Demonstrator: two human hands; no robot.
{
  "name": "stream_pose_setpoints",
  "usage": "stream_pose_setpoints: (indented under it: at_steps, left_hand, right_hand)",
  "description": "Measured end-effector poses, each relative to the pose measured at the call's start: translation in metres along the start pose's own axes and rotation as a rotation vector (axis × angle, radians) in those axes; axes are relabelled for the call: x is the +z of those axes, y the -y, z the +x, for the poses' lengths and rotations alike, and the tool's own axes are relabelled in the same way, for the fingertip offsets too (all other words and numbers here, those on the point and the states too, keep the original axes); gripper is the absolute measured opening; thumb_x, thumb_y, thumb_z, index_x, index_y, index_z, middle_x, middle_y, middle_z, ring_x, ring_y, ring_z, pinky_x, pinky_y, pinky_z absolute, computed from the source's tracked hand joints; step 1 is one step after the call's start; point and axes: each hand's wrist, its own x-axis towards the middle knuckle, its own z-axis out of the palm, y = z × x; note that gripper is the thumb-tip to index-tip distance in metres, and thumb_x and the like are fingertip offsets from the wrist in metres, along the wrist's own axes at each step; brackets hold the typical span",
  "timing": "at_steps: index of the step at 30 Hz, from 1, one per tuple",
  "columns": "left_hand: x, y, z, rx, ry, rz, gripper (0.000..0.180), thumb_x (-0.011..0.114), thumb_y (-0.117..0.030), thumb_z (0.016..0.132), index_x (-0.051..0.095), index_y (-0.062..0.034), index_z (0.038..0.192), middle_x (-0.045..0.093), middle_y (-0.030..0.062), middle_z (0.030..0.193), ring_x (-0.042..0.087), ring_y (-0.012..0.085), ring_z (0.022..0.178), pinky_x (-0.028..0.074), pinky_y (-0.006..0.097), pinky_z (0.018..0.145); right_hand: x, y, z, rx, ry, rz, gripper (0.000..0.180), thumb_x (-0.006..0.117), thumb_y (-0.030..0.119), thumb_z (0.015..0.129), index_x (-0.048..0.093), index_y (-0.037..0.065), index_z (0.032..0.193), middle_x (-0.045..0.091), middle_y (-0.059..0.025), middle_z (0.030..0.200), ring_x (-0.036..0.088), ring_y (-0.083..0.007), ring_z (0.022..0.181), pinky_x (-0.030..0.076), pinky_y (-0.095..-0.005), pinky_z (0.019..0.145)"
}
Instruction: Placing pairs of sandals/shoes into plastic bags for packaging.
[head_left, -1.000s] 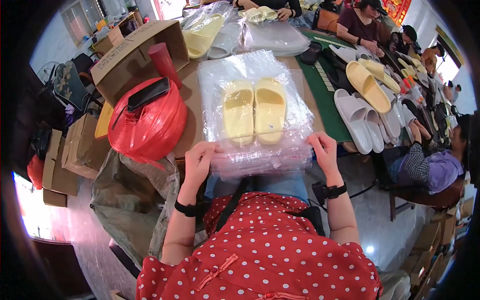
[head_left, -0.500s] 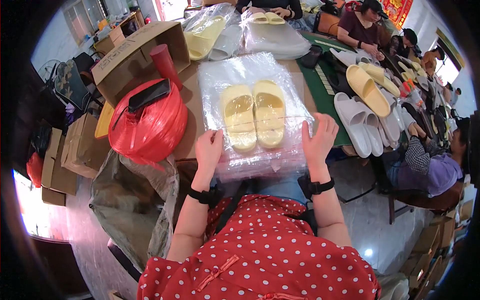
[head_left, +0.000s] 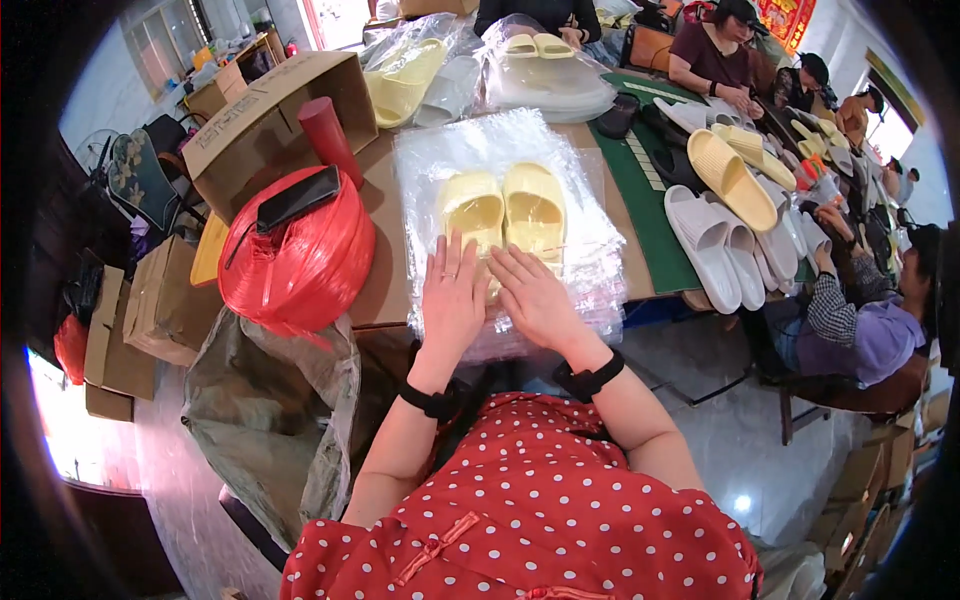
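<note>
A pair of pale yellow slide sandals [head_left: 535, 205] lies side by side under clear plastic, toes away from me. The plastic bag [head_left: 425, 160] around them rests on a pile of similar clear bags with pinkish lower edges. My left hand [head_left: 455, 300] lies flat over the near end of the left slide, fingers stretched out. Over the near end of the right slide, my right hand [head_left: 535, 300] presses flat, its fingers extended toward the left hand. Nothing is gripped by either hand. The heels of both slides are mostly hidden beneath my hands.
Left of the bags sits a large roll of red plastic twine [head_left: 300, 260] with a black phone [head_left: 298, 197] on top. Behind it are a red cylinder [head_left: 328, 140] and an open cardboard box [head_left: 230, 150]. Grey slides [head_left: 705, 230] lie rightward; people sit along that table.
Both hands have moved inward from the bag's side edges onto the near part of the slides. Their fingers have gone from holding the edges to lying flat.
</note>
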Motion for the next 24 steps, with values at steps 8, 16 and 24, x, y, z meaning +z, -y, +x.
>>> stream_pose_setpoints:
  at_steps: [8,16,24]
  left_hand:
    - [0.024,0.015,-0.005,-0.073,-0.005,-0.132,0.064,0.056,-0.028,0.096,0.037,0.009,0.144,0.026,0.0297,0.156,0.028,0.0435,0.144,0.023,0.051,0.118]
    - [0.026,0.015,-0.01,-0.315,-0.03,-0.188,0.089,0.067,-0.038,0.087,0.029,0.0224,0.14,0.011,0.038,0.156,0.01,0.0488,0.147,0.015,0.051,0.12]
    - [0.014,0.024,0.0,-0.338,0.067,-0.344,0.084,0.074,-0.038,0.082,0.04,0.0095,0.142,0.014,0.0382,0.156,0.007,0.0487,0.148,0.015,0.051,0.12]
  right_hand:
    - [0.009,-0.036,-0.013,0.291,-0.308,0.118,0.065,0.061,0.024,0.094,0.034,-0.006,0.145,0.035,-0.0299,0.149,0.035,-0.0445,0.138,0.029,-0.0478,0.115]
    - [0.006,-0.037,-0.008,0.547,-0.369,-0.132,0.067,0.072,0.042,0.084,0.054,-0.008,0.124,0.047,-0.0237,0.12,0.044,-0.0403,0.11,0.037,-0.0489,0.098]
    - [-0.007,-0.056,0.001,0.72,-0.248,0.176,0.055,0.076,0.034,0.076,0.063,-0.007,0.111,0.054,-0.021,0.114,0.046,-0.0375,0.109,0.039,-0.047,0.098]
